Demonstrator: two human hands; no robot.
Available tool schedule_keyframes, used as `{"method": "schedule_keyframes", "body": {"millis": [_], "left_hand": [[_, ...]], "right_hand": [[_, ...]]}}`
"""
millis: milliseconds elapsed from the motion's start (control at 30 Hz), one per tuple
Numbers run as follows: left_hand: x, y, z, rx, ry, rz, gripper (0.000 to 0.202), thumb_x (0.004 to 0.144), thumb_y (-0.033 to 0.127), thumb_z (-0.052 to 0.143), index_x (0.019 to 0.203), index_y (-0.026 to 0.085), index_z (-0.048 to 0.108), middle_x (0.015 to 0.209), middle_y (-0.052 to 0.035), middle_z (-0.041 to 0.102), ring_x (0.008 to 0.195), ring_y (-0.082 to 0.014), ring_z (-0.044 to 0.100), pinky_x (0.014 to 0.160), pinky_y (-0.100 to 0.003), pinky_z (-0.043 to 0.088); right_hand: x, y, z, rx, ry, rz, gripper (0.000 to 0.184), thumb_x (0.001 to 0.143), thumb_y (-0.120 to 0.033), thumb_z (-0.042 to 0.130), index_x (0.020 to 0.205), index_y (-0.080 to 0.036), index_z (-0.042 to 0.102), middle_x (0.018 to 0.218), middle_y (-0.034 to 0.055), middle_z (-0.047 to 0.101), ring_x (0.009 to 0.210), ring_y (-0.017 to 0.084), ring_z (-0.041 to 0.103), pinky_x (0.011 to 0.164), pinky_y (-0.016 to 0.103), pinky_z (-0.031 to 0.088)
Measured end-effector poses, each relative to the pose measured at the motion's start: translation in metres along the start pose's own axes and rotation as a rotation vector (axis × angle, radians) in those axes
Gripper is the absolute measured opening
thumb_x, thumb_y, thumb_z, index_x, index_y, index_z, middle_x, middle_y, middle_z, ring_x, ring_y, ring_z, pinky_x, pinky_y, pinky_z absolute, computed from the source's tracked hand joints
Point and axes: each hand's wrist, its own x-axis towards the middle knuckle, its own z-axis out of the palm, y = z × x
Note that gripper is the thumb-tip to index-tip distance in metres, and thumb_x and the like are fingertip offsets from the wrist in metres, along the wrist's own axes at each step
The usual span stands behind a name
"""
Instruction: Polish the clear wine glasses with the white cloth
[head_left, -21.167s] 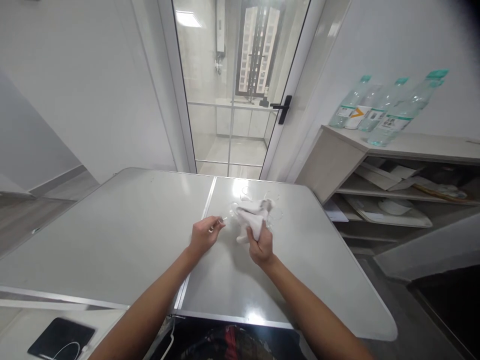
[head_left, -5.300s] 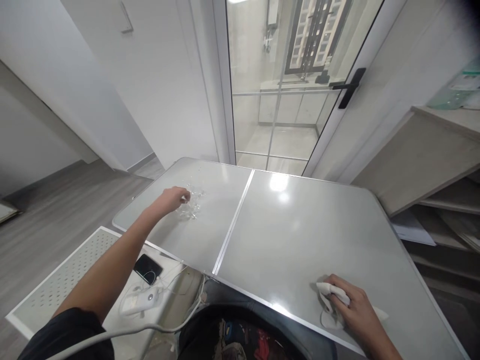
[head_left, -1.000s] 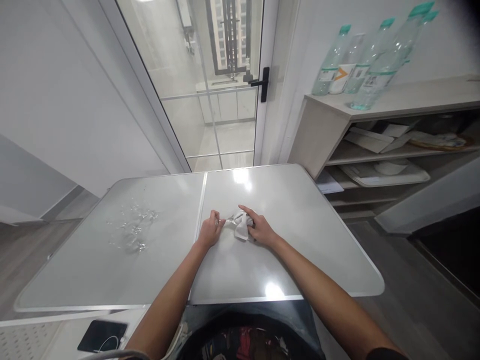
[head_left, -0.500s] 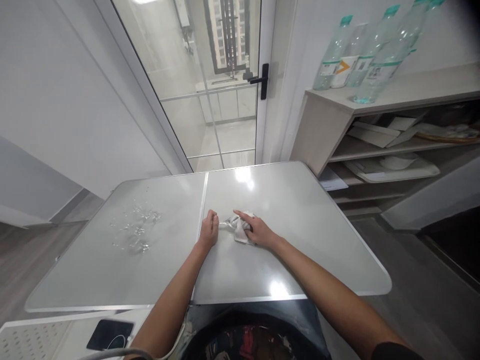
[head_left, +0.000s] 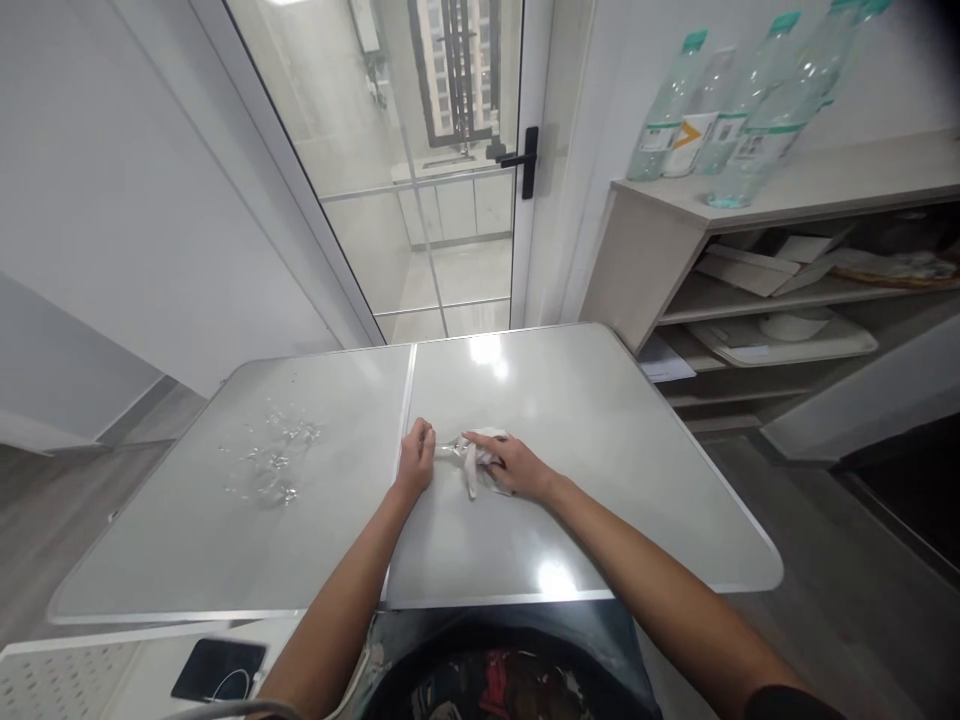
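My left hand (head_left: 417,462) is curled shut on the stem end of a small clear glass (head_left: 450,449) that lies near the middle seam of the grey folding table (head_left: 600,480). My right hand (head_left: 507,464) presses a white cloth (head_left: 475,466) around the glass's other end, fingers closed over the cloth. Several more clear glasses (head_left: 271,462) stand in a cluster on the left half of the table, apart from both hands.
A glass door (head_left: 442,160) with a black handle is behind the table. To the right, a wooden shelf unit (head_left: 750,190) carries plastic bottles (head_left: 750,90) on top and papers below. A phone (head_left: 217,672) lies on a low white surface at bottom left.
Over the last second my right hand and the cloth shifted slightly left along the glass, and my left fingers closed tighter. Earlier, my left hand was at the glass cluster on the left.
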Motion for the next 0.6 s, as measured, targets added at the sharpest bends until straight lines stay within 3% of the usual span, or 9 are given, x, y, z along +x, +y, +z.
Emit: {"method": "schedule_keyframes", "body": {"millis": [100,200,267,333,400,500,600], "left_hand": [[0.0027,0.0008,-0.0022,-0.028,0.000,-0.025,0.025,0.104,0.036,0.039,0.082,0.024,0.040,0.068,0.0038,0.039,0.060,-0.0152,0.040,0.061,-0.029,0.036],[0.0020,0.0023,-0.0009,0.031,-0.026,0.062,0.020,0.101,0.035,0.045,0.086,0.024,0.041,0.075,0.0025,0.043,0.067,-0.0160,0.045,0.068,-0.030,0.040],[-0.0001,0.0024,0.0015,0.081,-0.095,0.124,0.019,0.098,0.036,0.051,0.089,0.024,0.039,0.079,0.0020,0.044,0.068,-0.0160,0.047,0.069,-0.030,0.041],[-0.0021,0.0017,0.0036,0.120,-0.159,0.146,0.021,0.095,0.037,0.055,0.090,0.025,0.038,0.080,0.0025,0.043,0.065,-0.0154,0.047,0.066,-0.030,0.040],[-0.0030,0.0009,0.0042,0.139,-0.170,0.132,0.022,0.095,0.037,0.055,0.090,0.025,0.038,0.077,0.0033,0.042,0.062,-0.0149,0.045,0.063,-0.030,0.038],[-0.0014,0.0011,0.0024,0.120,-0.086,0.085,0.021,0.097,0.038,0.050,0.088,0.025,0.037,0.075,0.0031,0.043,0.062,-0.0152,0.044,0.063,-0.030,0.038],[0.0034,0.0026,-0.0001,0.033,-0.018,0.011,0.027,0.102,0.044,0.042,0.084,0.024,0.038,0.071,0.0027,0.041,0.062,-0.0159,0.043,0.063,-0.030,0.039]], "right_hand": [[0.0007,-0.0016,0.0074,0.026,0.042,0.021,0.060,0.079,-0.005,0.056,0.132,-0.031,0.070,0.127,0.0054,0.072,0.113,0.025,0.066,0.104,0.043,0.048],[0.0051,0.0007,0.0107,0.328,0.270,0.232,0.047,0.078,-0.015,0.068,0.123,-0.025,0.071,0.107,0.0047,0.075,0.092,0.022,0.069,0.082,0.033,0.055],[0.0079,0.0018,0.0092,0.533,0.404,0.361,0.049,0.076,-0.022,0.075,0.124,-0.024,0.067,0.095,0.0023,0.073,0.079,0.019,0.067,0.070,0.028,0.053],[0.0092,0.0017,0.0060,0.599,0.427,0.422,0.059,0.075,-0.025,0.077,0.131,-0.024,0.062,0.090,0.0001,0.070,0.074,0.018,0.064,0.066,0.026,0.052],[0.0084,0.0008,0.0034,0.485,0.375,0.376,0.065,0.075,-0.024,0.077,0.137,-0.025,0.059,0.098,0.0019,0.070,0.083,0.019,0.066,0.075,0.029,0.054],[0.0049,-0.0009,0.0040,0.150,0.260,0.182,0.061,0.079,-0.015,0.068,0.138,-0.026,0.061,0.119,0.0067,0.068,0.106,0.024,0.064,0.097,0.039,0.051],[0.0019,-0.0021,0.0084,-0.082,0.130,0.022,0.062,0.082,-0.008,0.056,0.139,-0.029,0.063,0.115,0.0078,0.068,0.106,0.026,0.063,0.102,0.044,0.048]]}}
